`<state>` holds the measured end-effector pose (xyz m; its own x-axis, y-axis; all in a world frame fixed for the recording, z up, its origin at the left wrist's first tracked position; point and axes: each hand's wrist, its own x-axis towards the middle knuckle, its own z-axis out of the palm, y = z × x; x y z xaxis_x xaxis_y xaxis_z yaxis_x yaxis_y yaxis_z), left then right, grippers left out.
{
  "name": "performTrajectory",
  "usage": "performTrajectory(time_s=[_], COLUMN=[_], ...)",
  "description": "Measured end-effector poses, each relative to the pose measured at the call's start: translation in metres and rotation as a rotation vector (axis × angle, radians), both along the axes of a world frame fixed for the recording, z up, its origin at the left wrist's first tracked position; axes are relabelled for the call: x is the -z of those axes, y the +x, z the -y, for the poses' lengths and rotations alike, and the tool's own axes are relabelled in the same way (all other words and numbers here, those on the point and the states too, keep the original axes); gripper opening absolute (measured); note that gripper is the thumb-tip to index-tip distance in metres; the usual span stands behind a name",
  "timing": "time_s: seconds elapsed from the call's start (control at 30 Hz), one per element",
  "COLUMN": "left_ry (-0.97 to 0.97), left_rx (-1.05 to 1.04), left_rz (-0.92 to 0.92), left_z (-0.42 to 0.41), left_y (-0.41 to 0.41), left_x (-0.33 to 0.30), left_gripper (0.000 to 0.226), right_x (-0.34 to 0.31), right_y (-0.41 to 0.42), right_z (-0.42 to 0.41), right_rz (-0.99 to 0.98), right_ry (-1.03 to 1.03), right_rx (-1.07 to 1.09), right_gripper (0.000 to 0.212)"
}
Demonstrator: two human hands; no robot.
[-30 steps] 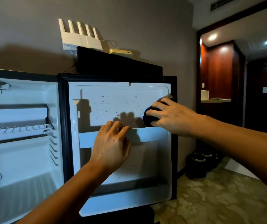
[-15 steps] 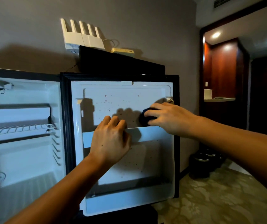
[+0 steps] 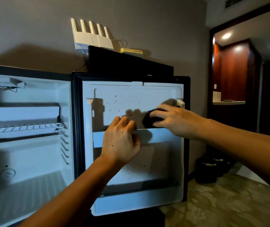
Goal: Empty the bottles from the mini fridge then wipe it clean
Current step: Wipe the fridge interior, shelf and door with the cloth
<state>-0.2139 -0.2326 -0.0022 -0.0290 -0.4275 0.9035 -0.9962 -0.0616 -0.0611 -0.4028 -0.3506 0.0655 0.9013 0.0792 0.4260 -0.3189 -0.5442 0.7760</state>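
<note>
Dark blue folded cloth (image 3: 153,118) is sliding leftward under the right hand (image 3: 176,122), fingers pressing it flat against the spotted white plastic fridge door liner (image 3: 122,102). At eight o'clock, the left hand (image 3: 121,141) keeps gripping the white door rail (image 3: 158,135); wiping is progressing, spots remaining.

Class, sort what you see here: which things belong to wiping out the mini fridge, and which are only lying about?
Part of the job:
mini fridge door
dark cloth
right hand pressing it
left hand gripping the door rail

Lying about:
white router
black box
black bins
</note>
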Motion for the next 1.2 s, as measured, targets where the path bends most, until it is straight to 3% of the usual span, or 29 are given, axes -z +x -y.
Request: performTrajectory(time_s=[0.13, 0.3, 0.37, 0.5, 0.6, 0.7, 0.83, 0.9, 1.07, 1.2], left_ry=[0.002, 0.025, 0.026, 0.029, 0.064, 0.089, 0.099, 0.107, 0.080, 0.046], left_rx=[-0.007, -0.006, 0.003, 0.037, 0.019, -0.052, -0.140, -0.166, -0.121, -0.074], left_rz=[0.000, -0.003, 0.002, 0.014, 0.061, 0.139, 0.183, 0.193, 0.117, 0.065], left_z=[0.000, -0.004, -0.006, -0.007, -0.012, -0.023, -0.035, -0.037, -0.035, -0.031], left_y=[-0.001, -0.001, 0.000, 0.001, 0.004, 0.013, 0.023, 0.024, 0.024, 0.023], left_x=[0.000, 0.001, 0.001, -0.001, -0.004, 0.002, 0.011, 0.014, 0.011, 0.007], left_gripper=[0.015, 0.021, 0.022, 0.027, 0.033, 0.033, 0.037, 0.037, 0.034, 0.033], right_x=[-0.016, -0.031, -0.020, 0.003, -0.008, -0.022, -0.032, -0.023, 0.002, -0.020], right_y=[-0.001, 0.019, 0.025, 0.013, 0.005, 0.008, 0.023, 0.032, 0.032, 0.032], right_z=[-0.005, -0.007, -0.007, -0.004, -0.006, -0.007, -0.008, -0.008, -0.007, -0.008], right_rz=[-0.069, 0.369, 0.421, 0.091, 0.021, 0.171, 0.477, 0.435, 0.054, 0.079], right_ry=[-0.091, 0.041, 0.102, 0.099, 0.013, -0.023, 0.094, 0.092, 0.093, 0.013], right_rx=[0.036, 0.026, -0.024, -0.047, 0.011, 0.038, -0.004, -0.073, -0.097, -0.036], right_gripper=[0.038, 0.033, 0.034, 0.038, 0.040, 0.037, 0.037, 0.036, 0.033, 0.033])
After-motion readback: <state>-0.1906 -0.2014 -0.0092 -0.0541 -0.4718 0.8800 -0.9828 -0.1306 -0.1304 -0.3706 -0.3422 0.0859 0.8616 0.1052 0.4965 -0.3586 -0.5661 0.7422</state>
